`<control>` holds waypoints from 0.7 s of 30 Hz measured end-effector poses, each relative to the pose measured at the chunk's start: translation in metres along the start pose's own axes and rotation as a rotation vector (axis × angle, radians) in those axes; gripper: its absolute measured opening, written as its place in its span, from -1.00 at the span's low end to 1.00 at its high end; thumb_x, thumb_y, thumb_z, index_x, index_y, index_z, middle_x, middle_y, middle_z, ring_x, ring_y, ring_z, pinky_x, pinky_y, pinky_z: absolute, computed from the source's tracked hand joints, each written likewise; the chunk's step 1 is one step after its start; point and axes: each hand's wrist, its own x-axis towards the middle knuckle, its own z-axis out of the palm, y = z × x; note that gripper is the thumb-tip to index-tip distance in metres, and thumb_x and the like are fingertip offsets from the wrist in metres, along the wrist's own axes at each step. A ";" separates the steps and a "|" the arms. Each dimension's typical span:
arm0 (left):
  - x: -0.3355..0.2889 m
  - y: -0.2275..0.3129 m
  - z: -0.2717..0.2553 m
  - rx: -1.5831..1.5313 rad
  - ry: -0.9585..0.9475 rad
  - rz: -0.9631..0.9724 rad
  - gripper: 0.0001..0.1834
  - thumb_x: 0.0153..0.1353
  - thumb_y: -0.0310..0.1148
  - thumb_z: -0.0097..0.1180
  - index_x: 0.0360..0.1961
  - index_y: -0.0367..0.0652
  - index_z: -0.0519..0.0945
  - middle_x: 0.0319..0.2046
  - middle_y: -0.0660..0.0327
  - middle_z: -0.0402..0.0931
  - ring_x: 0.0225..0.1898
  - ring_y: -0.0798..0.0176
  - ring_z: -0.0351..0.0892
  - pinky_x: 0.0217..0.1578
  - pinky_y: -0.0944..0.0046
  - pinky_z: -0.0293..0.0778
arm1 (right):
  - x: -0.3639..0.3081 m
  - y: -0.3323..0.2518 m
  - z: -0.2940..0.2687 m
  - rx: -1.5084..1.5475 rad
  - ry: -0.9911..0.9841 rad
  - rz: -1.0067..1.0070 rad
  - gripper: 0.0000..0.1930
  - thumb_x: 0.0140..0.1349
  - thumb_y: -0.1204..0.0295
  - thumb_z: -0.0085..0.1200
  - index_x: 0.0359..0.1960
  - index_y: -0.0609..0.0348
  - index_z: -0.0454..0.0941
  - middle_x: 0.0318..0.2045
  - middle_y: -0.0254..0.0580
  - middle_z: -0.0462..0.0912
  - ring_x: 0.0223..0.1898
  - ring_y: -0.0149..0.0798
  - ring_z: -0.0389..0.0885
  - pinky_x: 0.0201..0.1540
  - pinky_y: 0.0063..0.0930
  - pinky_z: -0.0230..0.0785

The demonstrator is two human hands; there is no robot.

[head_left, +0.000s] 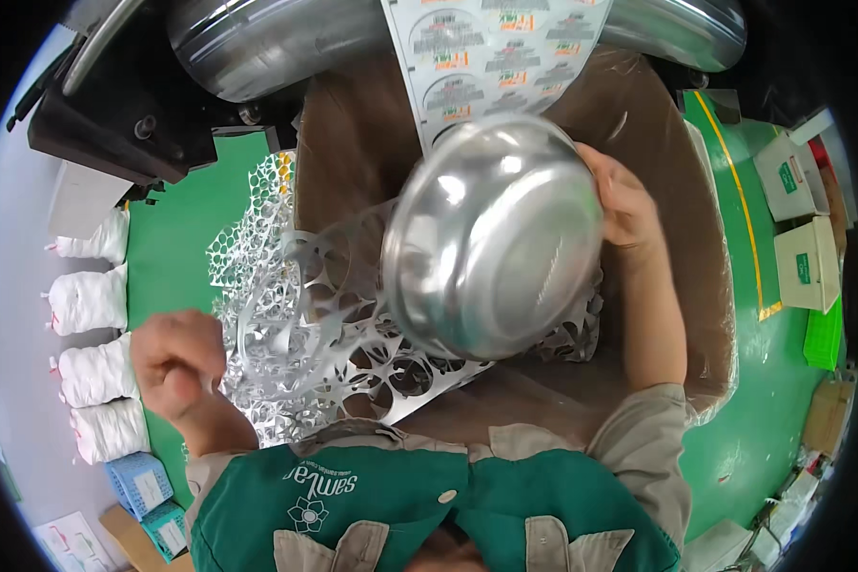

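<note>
Over the brown lined box [686, 257] and perforated foil scrap [286, 372], the steel bowl [496, 248] tilts base-up, my right hand [624, 195] pinching its rim; that one-sided grip could slip, dropping it. My left hand [176, 362] is curled closed, apparently empty.

Around me the green floor [739, 381], marked with a yellow line [734, 195], carries a big plastic-lined brown box [677, 191], white bundles [88, 297] on my left, pale bins [807, 265] and a bright green crate [823, 336] right.
</note>
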 end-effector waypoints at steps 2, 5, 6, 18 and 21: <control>0.009 -0.005 -0.015 -0.241 -0.274 0.196 -0.75 0.08 -0.28 0.20 -0.54 -0.26 0.50 -0.63 0.24 0.38 -0.72 0.49 0.19 -0.72 0.43 0.12 | 0.000 0.042 -0.008 0.169 0.031 0.093 -0.41 0.07 0.17 0.13 0.06 0.29 0.32 -0.12 -0.19 0.52 -0.10 -0.36 0.48 -0.09 -0.49 0.34; -0.021 0.023 -0.025 -0.402 0.212 0.317 -0.65 0.16 -0.07 0.02 -0.31 -0.18 0.42 -0.43 0.14 0.42 -0.46 0.35 0.31 -0.49 0.32 0.32 | 0.011 0.102 -0.070 -1.199 0.232 0.485 -0.37 0.05 0.02 0.11 0.00 0.28 0.35 -0.14 -0.08 0.52 -0.08 -0.28 0.47 -0.06 -0.48 0.26; -0.025 0.037 -0.032 -0.171 0.513 0.389 -0.73 0.16 -0.17 0.02 -0.31 -0.15 0.41 -0.44 0.19 0.41 -0.44 0.39 0.33 -0.45 0.40 0.33 | 0.003 0.108 -0.079 -1.243 0.246 0.520 -0.39 0.03 -0.03 0.08 -0.08 0.27 0.39 -0.15 -0.02 0.52 -0.05 -0.19 0.46 -0.04 -0.40 0.25; -0.028 0.010 -0.049 1.216 0.502 -0.300 -0.41 0.05 -0.25 0.15 0.11 -0.23 0.32 0.11 0.07 0.29 0.19 0.02 0.17 0.18 0.12 0.06 | -0.023 0.108 -0.090 -1.841 0.104 0.912 -0.60 -0.09 0.27 0.20 -0.29 0.33 0.47 -0.26 0.09 0.57 -0.19 -0.05 0.58 -0.19 -0.18 0.40; 0.027 -0.039 0.022 1.310 -0.167 -0.300 -0.05 -0.23 -0.10 0.33 0.21 -0.23 0.18 0.25 -0.03 0.04 0.32 -0.03 -0.14 0.25 0.02 -0.12 | -0.007 0.077 -0.072 -1.617 0.021 0.688 -0.58 -0.11 0.25 0.23 -0.29 0.31 0.46 -0.28 0.01 0.57 -0.19 -0.16 0.57 -0.23 -0.25 0.37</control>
